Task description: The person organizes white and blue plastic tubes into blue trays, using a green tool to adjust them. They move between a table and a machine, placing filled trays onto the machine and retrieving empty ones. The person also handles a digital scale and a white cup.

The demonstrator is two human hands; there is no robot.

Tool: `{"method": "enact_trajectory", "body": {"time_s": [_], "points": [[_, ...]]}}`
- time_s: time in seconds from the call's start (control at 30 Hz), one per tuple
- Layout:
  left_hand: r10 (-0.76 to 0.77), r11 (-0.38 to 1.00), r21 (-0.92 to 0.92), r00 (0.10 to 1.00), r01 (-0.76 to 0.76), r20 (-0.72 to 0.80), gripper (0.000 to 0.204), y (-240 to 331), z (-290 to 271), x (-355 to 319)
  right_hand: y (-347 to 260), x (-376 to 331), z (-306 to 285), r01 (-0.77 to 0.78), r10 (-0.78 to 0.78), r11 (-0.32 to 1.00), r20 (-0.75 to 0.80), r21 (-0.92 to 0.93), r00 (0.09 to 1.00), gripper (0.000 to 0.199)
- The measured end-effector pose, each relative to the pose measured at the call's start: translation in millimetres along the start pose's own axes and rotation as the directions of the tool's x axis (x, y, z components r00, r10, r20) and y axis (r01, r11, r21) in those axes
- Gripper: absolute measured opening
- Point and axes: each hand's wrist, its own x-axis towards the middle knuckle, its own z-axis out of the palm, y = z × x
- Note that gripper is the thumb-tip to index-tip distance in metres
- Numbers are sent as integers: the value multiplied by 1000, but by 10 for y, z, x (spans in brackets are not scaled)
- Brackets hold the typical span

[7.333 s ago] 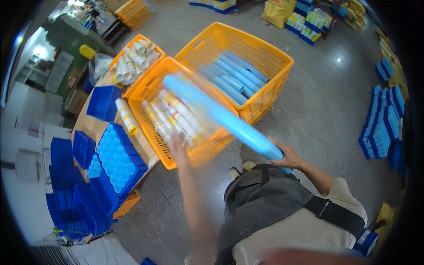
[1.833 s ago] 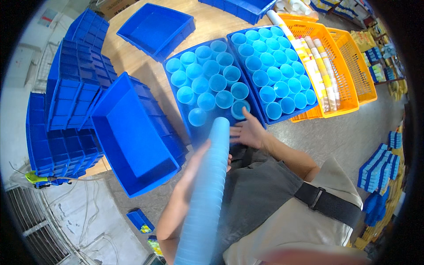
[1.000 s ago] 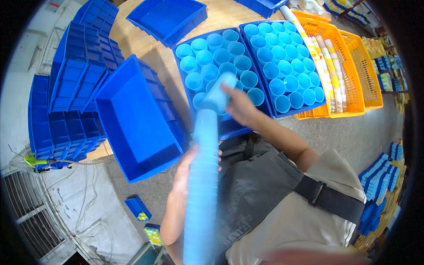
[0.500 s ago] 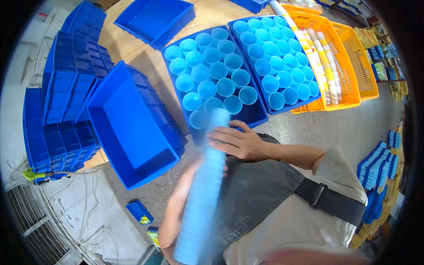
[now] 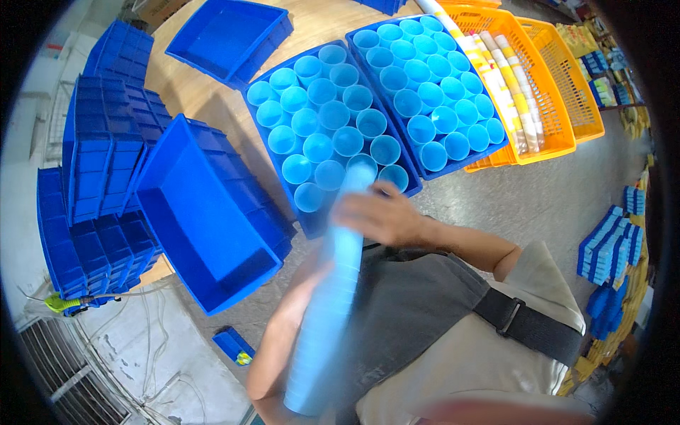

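Note:
A long stack of nested light-blue plastic cups (image 5: 327, 319) slants up along my left forearm. My left hand (image 5: 310, 282), blurred and partly hidden behind the stack, is wrapped round its side. At the upper end my right hand (image 5: 386, 216) closes over the cups, its fingers smeared by motion. The stack's tip reaches over the near corner of a blue tray (image 5: 309, 228). Inside that tray, rows of upright cups (image 5: 317, 147) stand mouth up. A cup (image 5: 393, 178) in its near right corner sits just beyond my right hand.
Another blue tray (image 5: 443, 172) of upright cups adjoins on the right, beside orange crates (image 5: 559, 152) holding wrapped cup stacks. Left stands an empty blue bin (image 5: 205, 205) with more stacked bins (image 5: 106, 149) behind. A blue tray (image 5: 230, 35) lies on the wooden table (image 5: 195, 78).
Another cup now stands in the near right corner of the tray. The view has shifted slightly. Both hands still hold the stack, and my right hand moves at its upper end.

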Motion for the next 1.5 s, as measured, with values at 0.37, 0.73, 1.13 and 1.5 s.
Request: {"method": "enact_trajectory", "body": {"time_s": [0.37,0.73,1.13,1.5], "points": [[-197,892,-404,979,201,52,59,-263,-305,-49,-100,-269,505,-450,441,893,152,25,884,50],[71,920,-392,989,-14,132,75,-163,-370,-267,65,175,335,-581,712,584,-15,567,702,74],[16,996,-90,999,-13,31,67,-227,-541,-234,-376,303,491,157,-190,946,94,282,977,70],[135,918,-380,990,-113,34,65,299,-912,-466,358,48,75,-795,723,494,342,352,600,99]]}}
